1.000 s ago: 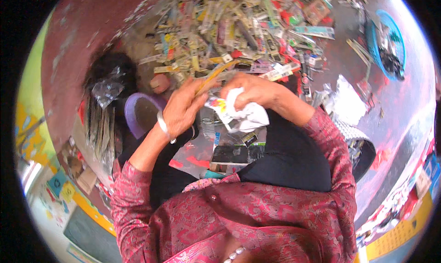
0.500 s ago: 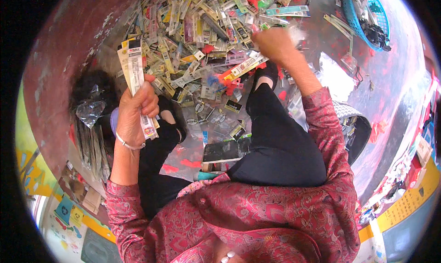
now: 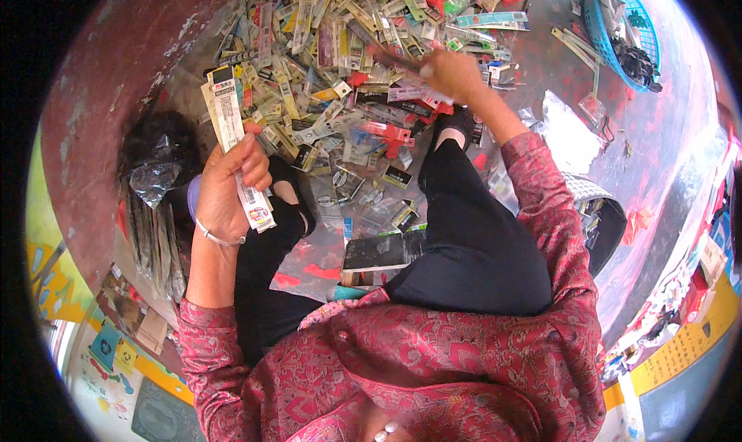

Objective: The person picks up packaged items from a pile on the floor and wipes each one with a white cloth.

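Observation:
My left hand [image 3: 236, 168] is closed round a small stack of long, narrow flat packets [image 3: 226, 117], white and cream with black upper ends, held upright over my left knee. Over the right side of a big heap of similar packets [image 3: 325, 94], my right hand [image 3: 456, 77] is closed, its fingers blurred. A dark, smeared, stick-like shape [image 3: 398, 58] stretches from its fingers toward the upper left; I cannot make out what it is. Below it, a red and clear packet [image 3: 389, 130] lies on the heap near my right shoe.
A blue plastic basket [image 3: 599, 36] holding black pieces stands at the upper right. Near my right sleeve are a white sheet [image 3: 570, 135] and a dark container [image 3: 610, 229]. A dark bundle with clear plastic [image 3: 158, 160] lies at left. A black flat slab [image 3: 382, 252] lies between my legs.
A yellow-and-white packet below my right hand is no longer seen there. My right hand has shifted slightly left, and a dark stick-like shape now shows at its fingers. My left hand keeps its stack.

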Available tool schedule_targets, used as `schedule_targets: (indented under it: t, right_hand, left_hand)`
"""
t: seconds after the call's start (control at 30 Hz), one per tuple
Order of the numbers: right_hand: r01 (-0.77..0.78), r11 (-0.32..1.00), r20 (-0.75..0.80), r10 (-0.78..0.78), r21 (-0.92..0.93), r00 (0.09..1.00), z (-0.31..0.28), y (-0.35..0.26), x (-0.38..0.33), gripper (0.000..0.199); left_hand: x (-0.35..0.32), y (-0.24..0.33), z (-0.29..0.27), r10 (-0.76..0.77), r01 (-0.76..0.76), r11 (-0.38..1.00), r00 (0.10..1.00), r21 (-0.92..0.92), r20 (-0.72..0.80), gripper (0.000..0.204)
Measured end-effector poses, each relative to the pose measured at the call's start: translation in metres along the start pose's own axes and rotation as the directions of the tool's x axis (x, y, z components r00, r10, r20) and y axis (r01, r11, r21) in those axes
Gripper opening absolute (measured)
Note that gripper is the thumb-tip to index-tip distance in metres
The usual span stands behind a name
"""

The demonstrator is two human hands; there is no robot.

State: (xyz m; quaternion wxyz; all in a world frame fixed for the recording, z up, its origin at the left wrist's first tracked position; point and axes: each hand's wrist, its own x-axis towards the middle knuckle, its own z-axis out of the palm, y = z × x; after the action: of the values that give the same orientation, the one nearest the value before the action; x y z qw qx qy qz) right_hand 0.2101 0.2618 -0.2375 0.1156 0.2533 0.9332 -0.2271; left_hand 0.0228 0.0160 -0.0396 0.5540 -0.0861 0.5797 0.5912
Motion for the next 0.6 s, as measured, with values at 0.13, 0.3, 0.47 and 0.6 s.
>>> schedule_targets:
  t: [0.13, 0.3, 0.47, 0.6]
  right_hand:
    - [-0.037, 0.860, -0.234, 0.180, 0.509, 0.955, -0.042, 0.023, 0.022, 0.032]
    - [-0.125, -0.020, 0.126, 0.079, 0.992, 0.989, -0.056, -0.049, 0.014, 0.018]
    - [-0.351, -0.232, 0.323, -0.153, 0.907, 0.934, -0.068, -0.116, -0.007, 0.016]
    - [-0.319, -0.182, 0.298, -0.135, 0.930, 0.945, -0.067, -0.131, -0.012, 0.013]
  left_hand:
    - [0.001, 0.000, 0.003, 0.032, -0.032, 0.999, 0.999, 0.007, -0.006, 0.018]
    - [0.005, -0.009, -0.009, 0.025, -0.024, 0.999, 0.999, 0.038, -0.023, 0.025]
    - [0.003, -0.007, 0.010, 0.016, -0.016, 1.000, 1.000, -0.016, 0.026, 0.033]
    - [0.002, -0.015, 0.011, -0.037, 0.035, 0.998, 0.999, 0.058, 0.033, 0.036]
